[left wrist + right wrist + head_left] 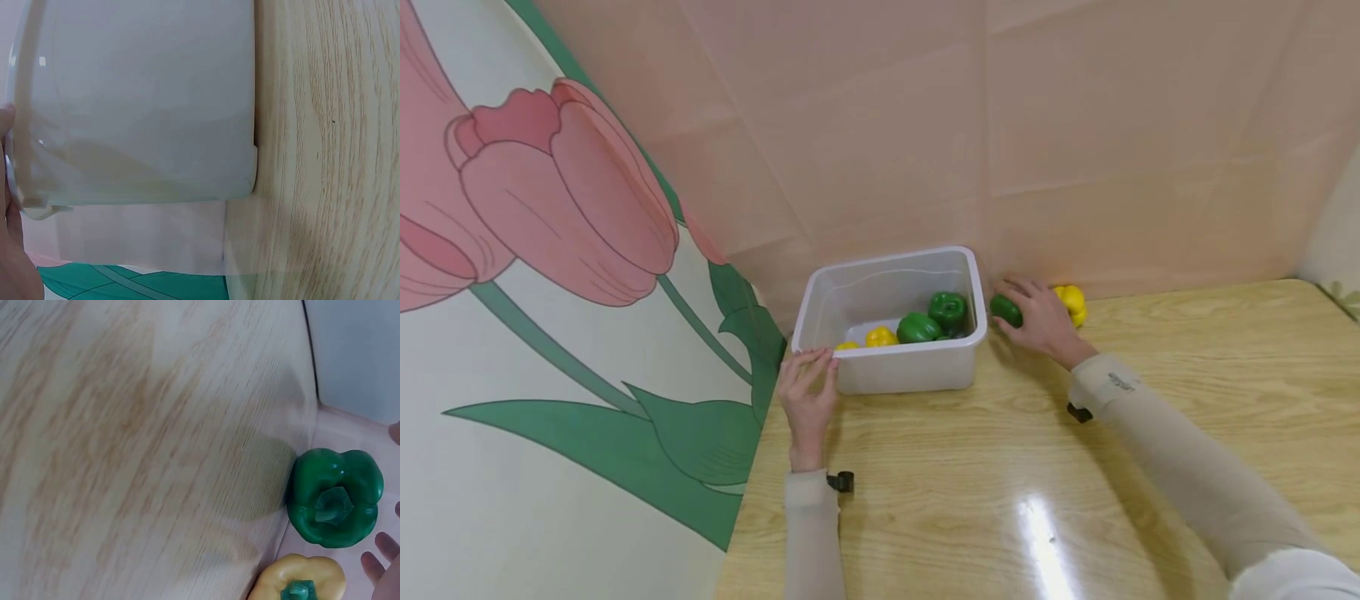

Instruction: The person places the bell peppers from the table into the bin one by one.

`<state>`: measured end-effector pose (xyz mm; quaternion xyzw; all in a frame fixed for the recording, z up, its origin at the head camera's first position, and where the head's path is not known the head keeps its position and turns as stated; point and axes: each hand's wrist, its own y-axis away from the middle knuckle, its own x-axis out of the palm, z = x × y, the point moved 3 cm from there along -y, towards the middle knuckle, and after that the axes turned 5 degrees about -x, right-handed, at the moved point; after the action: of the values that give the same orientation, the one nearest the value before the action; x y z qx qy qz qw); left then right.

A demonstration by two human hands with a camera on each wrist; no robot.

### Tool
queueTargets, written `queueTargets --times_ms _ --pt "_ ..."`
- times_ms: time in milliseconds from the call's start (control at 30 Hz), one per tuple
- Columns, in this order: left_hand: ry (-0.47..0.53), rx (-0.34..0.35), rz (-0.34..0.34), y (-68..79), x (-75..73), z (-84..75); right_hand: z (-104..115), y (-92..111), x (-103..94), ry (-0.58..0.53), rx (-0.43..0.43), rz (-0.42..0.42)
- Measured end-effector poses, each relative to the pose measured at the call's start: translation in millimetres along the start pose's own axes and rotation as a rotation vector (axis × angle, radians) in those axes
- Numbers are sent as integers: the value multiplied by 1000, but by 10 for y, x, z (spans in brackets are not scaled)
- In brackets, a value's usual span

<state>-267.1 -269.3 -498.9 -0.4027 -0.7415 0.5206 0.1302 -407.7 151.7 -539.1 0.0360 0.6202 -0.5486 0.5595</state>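
At the near left corner of a pale plastic bin (910,371), my left hand (807,400) holds the rim, its fingers over the edge. In the left wrist view, part of that hand shows beside the bin's rim (22,156). My right hand (1041,321) reaches over a green bell pepper (1006,310) just right of the bin. The right wrist view shows this green pepper (335,500) stem toward the camera, with spread fingertips (374,565) close beside it. A yellow bell pepper (1072,304) lies behind the right hand, partly hidden by it.
Inside the bin are green bell peppers (948,309) and yellow ones (882,336), partly hidden by the near wall. The wooden table (955,483) meets a pink-covered wall (880,133) behind the bin. A wall with painted tulips (587,183) stands on the left.
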Motion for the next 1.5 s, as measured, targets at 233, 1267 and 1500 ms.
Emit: queueTargets --times_ms 233,1267,1500 --pt "-5 -7 2 -4 -1 -10 -2 18 59 32 6 79" --pt "-9 -31 18 -8 5 -17 -36 100 267 83 -31 184" --pt "-8 -38 16 7 2 -7 -16 124 250 83 -65 162"
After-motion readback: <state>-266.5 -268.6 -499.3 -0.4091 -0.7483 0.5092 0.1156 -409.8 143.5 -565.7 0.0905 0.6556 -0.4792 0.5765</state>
